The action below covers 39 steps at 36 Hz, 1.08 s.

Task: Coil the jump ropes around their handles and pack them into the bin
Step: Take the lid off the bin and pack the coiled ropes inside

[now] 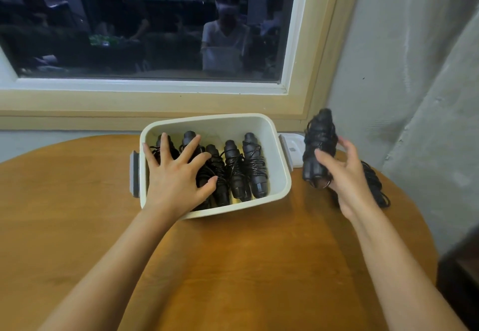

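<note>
The round wooden table [233, 266] is smooth. The white plastic bin [220, 128] on it has hard, rounded walls. Five rope bundles [255, 167] lie side by side inside. The left hand [176, 180] presses flat on them, fingers spread straight. The right hand [347, 177] grips a sixth bundle [320, 138] upright, just right of the bin. It looks light and bumpy, with bendy cord; hold the stiff middle.
</note>
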Each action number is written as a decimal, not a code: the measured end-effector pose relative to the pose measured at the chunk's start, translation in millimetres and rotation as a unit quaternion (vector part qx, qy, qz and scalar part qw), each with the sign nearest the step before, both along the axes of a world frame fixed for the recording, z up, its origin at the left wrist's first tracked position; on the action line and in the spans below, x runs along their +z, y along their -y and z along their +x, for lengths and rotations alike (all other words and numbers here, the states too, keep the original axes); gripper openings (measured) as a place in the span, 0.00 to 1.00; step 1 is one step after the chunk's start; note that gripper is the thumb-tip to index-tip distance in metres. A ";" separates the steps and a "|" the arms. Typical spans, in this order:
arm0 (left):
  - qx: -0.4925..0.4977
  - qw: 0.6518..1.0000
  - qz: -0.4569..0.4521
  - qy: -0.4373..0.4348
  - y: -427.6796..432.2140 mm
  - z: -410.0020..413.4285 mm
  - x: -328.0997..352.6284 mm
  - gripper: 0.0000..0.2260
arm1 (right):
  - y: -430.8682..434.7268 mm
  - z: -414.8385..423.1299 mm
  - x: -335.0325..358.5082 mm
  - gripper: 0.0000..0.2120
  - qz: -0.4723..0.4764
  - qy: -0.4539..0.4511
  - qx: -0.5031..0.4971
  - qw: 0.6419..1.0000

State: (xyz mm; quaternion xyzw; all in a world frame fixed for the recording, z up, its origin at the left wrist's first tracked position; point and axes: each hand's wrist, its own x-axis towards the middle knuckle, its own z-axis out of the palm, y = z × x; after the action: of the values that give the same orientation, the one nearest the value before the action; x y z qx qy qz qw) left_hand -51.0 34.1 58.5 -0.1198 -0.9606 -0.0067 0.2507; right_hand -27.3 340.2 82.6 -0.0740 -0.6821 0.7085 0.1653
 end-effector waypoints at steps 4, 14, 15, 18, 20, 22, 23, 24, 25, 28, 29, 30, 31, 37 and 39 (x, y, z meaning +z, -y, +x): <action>0.001 1.000 0.003 0.003 -0.7 1.2 -0.3 0.28 | 38.0 10.0 27.8 0.31 0.001 -0.032 0.141 0.990; 0.000 1.000 0.022 0.010 1.3 7.3 -0.8 0.29 | 115.9 -17.3 -13.4 0.36 0.152 0.005 0.258 0.954; -0.003 1.000 0.023 0.009 1.8 8.4 -1.2 0.29 | 117.4 -18.6 -15.5 0.35 0.168 0.007 0.259 0.951; -0.013 1.000 0.025 0.004 2.3 11.5 -2.7 0.29 | 119.9 -19.9 -19.5 0.34 0.216 0.010 0.237 0.947; -0.015 1.000 0.024 0.001 1.5 13.1 -4.2 0.29 | 120.8 -18.8 -21.2 0.35 0.246 0.011 0.219 0.944; -0.016 1.000 0.021 -0.004 1.0 14.8 -5.4 0.30 | 122.2 -16.1 -21.7 0.35 0.261 0.010 0.208 0.943; -0.017 1.000 0.021 -0.007 0.9 15.5 -5.6 0.30 | 122.5 -15.3 -22.4 0.35 0.265 0.010 0.206 0.942; -0.016 1.000 0.023 -0.009 0.9 16.1 -5.4 0.31 | 122.0 -15.3 -23.7 0.35 0.267 0.011 0.204 0.942; -0.013 0.999 0.031 -0.008 0.7 16.7 -4.2 0.31 | 121.9 -15.6 -24.6 0.36 0.266 0.013 0.205 0.942; -0.005 0.998 0.057 -0.010 -5.8 18.8 5.7 0.31 | 123.3 -15.7 -24.9 0.34 0.253 0.015 0.207 0.945; -0.010 0.998 0.054 -0.017 -10.6 19.4 9.8 0.28 | 123.9 -15.7 -25.2 0.31 0.241 0.012 0.208 0.948; -0.022 0.998 0.051 -0.026 -16.6 19.5 12.9 0.25 | 124.1 -15.7 -25.7 0.28 0.225 0.010 0.210 0.951; -0.039 0.997 0.050 -0.034 -23.0 19.1 15.0 0.24 | 124.0 -15.4 -26.3 0.25 0.202 0.011 0.216 0.955; -0.062 0.997 0.034 0.009 -41.3 7.1 4.9 0.27 | 116.0 -15.7 -29.6 0.20 0.051 0.049 0.255 0.964; -0.053 0.998 0.016 0.002 -39.3 4.4 1.0 0.27 | 111.9 -14.6 -27.9 0.21 0.069 0.035 0.244 0.967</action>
State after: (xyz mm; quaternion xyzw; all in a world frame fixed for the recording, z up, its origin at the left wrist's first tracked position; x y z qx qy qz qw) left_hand -46.6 73.4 59.5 -0.1670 -0.9530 -0.0351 0.2504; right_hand -41.8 228.3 54.7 0.0812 -0.7320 0.6757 -0.0317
